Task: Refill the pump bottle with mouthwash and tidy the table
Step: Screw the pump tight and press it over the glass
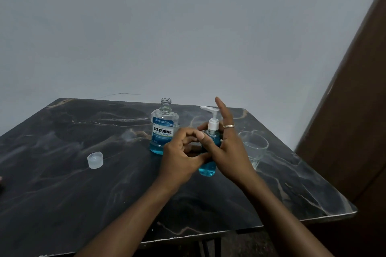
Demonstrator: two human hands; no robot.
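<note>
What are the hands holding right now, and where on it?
Both hands are on the pump bottle. The left hand wraps its blue body, thumb near the shoulder. The right hand rests against its right side with the fingers open, so it looks like steadying, not gripping.

Glossy marble-look table [62,173]; clear plastic pump bottle [208,165].

Pump bottle [209,153]: small clear bottle holding blue liquid, white pump head fitted on top with nozzle pointing left, upright, partly hidden by hands, standing just right of and nearer than the mouthwash bottle [164,131]. Mouthwash bottle: clear plastic, Listerine Cool Mint label, uncapped with threaded neck bare, blue liquid filling only the lower part, upright. Cap [95,160]: translucent white, resting open end down, well to the left of the mouthwash bottle and nearer the viewer.
</note>
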